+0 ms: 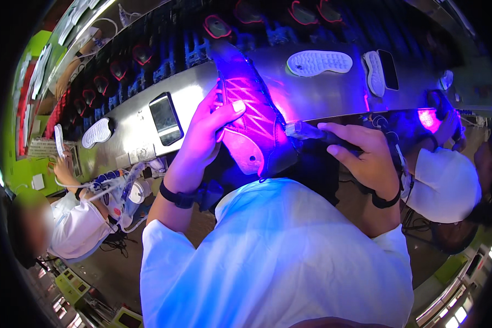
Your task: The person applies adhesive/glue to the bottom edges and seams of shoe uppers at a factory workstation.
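My left hand (208, 134) grips a shoe upper (251, 117) by its side, sole side turned toward me, lit pink and purple by a glowing light. My right hand (361, 150) holds a small brush-like tool (306, 130) with its pale tip touching the shoe's right edge. Both hands work just in front of my white shirt, above the edge of a metal conveyor (311, 90).
On the conveyor lie a white sole (318, 62), another white sole (373, 72) with a dark phone (388, 69) beside it, a phone (165, 118) at left and a sole (97, 133). A person in white (76, 218) works at my left, another (445, 183) at my right.
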### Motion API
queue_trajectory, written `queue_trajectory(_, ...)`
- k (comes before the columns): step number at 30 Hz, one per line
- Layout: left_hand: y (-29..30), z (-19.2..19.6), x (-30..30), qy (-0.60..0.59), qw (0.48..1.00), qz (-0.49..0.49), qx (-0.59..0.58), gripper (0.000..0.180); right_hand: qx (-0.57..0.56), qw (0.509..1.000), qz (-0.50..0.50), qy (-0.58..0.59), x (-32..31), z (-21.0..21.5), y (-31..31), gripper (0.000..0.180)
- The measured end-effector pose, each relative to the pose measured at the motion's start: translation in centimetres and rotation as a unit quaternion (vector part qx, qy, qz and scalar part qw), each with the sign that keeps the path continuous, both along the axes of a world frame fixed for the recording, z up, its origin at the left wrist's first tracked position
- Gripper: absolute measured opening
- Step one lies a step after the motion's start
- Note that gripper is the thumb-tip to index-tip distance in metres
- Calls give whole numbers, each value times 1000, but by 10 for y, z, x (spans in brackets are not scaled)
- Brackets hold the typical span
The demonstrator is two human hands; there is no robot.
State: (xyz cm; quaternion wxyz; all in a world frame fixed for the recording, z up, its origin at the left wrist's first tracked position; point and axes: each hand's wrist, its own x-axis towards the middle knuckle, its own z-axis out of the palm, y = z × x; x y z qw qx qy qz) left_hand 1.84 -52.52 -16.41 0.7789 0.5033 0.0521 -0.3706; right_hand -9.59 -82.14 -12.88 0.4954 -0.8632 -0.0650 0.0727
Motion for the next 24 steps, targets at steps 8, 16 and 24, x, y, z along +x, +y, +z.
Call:
queue_trajectory(8,-14,-4,-7,-18,999,-6,40,55,-16,1000,-11,2,-28,-12,-13,42)
queue_trajectory(16,-12,-8,-11,12,994,-22,-111,64,46,999,-15,-16,-16,-28,5,43)
queue_trajectory(24,24,-4,10,-89,990,-19,-111,79,-5,992,-107,-62,20,-53,72,39)
